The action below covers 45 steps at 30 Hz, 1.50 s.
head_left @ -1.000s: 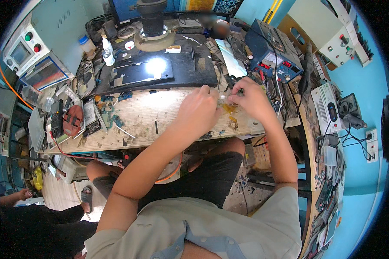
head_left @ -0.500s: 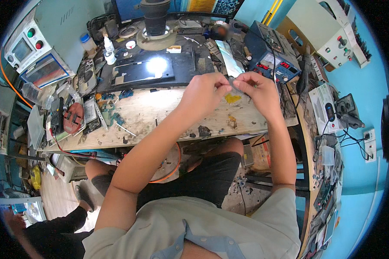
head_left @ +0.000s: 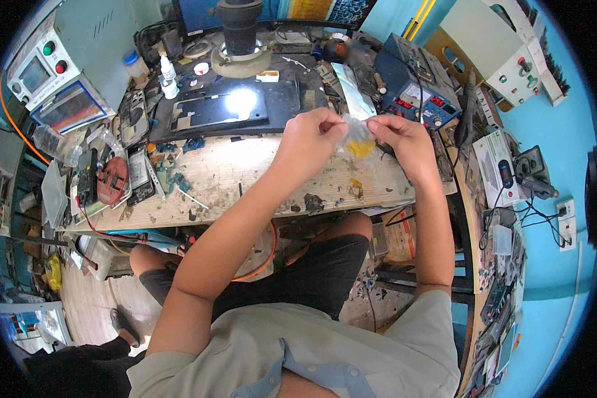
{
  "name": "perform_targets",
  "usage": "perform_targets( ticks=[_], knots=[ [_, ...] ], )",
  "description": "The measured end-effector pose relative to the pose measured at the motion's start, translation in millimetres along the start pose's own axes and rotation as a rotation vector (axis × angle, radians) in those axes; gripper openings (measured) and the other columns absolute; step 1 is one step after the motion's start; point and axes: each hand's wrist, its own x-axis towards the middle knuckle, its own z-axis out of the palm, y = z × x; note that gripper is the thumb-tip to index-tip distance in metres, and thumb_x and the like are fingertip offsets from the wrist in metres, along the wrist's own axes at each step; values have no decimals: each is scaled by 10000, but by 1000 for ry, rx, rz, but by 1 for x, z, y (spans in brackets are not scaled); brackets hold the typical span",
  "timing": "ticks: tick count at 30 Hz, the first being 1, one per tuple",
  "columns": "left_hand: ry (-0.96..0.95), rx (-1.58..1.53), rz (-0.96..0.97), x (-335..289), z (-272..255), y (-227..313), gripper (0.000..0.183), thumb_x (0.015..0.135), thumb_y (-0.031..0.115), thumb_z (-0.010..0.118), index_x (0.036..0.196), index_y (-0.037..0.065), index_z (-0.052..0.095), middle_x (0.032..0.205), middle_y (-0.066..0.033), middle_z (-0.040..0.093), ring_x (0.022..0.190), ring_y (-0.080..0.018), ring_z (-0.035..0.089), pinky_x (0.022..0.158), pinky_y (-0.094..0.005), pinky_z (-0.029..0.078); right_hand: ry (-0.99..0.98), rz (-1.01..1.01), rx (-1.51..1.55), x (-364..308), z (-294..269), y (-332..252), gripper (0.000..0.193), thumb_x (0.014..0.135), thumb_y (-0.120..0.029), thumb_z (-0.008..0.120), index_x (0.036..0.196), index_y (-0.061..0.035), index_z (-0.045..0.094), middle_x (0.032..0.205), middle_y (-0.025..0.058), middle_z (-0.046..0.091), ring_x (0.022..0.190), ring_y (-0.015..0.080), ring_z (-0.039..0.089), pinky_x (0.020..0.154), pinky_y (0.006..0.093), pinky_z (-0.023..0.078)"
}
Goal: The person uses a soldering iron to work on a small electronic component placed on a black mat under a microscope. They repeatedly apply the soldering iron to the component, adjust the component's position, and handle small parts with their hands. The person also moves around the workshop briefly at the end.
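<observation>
Your left hand [head_left: 310, 140] is pinching: thumb and index fingers [head_left: 331, 123] are closed together at the left edge of a small clear plastic piece [head_left: 355, 127], w/ the other fingers curled into the palm. Your right hand [head_left: 410, 142] pinches too, its thumb and index meeting at the right edge of the same piece; the exact contact pts. are too small to see well.

The plastic piece is betw. your two hands, above the right part of the wooden counter [head_left: 265, 179]. It looks thin, greyish, crumpled and see-through; whether it is a bag or a sheet, I can't tell. A bright yellow patch [head_left: 360, 148] shows at its lower part, but if this lies inside or behind, it is not clear.

Just beyond the plastic there is a pale sheet [head_left: 353, 91], and to the right of it a blue power unit [head_left: 404, 74] w/ red lit digits. To the left, well apart from your hands, a flat dark device [head_left: 209, 113] lies on a black mat [head_left: 288, 69], w/ a strong white light spot on its surface. Nearer to you, an orange-brown scrap [head_left: 356, 188] lies on the counter, among other small dark bits.
</observation>
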Motion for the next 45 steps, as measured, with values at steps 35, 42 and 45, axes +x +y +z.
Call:
perform_targets(
  ticks=[35, 42, 45],
  knots=[
    [-244, -103, -106, -262, -200, 5, 275, 1028, 52, 735, 1300, 75, 768, 1196, -123, 778, 986, -273, 744, 872, -387, 580, 214, -599, -977, -5, 23, -33, 169, 1019, -117, 758, 950, 24, 695, 1054, 135, 716, 966, 365, 714, 848, 402, 564],
    [94, 271, -683, -359, -274, -68, 503, 952, 181, 836, 1419, 51, 700, 1243, -158, 742, 1138, -324, 728, 988, -441, 578, -184, -389, -528, -72, 45, -78, 80, 1019, -45, 721, 985, 17, 685, 1138, 148, 684, 982, 283, 677, 833, 343, 538],
    [431, 786, -755, -405, -264, -144, 775, 892, 294, 906, 1552, 59, 576, 1446, -212, 623, 1319, -407, 631, 1094, -500, 530, -279, -380, -497, -87, 63, -92, 95, 950, -3, 767, 1009, -18, 694, 1139, 137, 691, 971, 287, 695, 796, 362, 550]
  ],
)
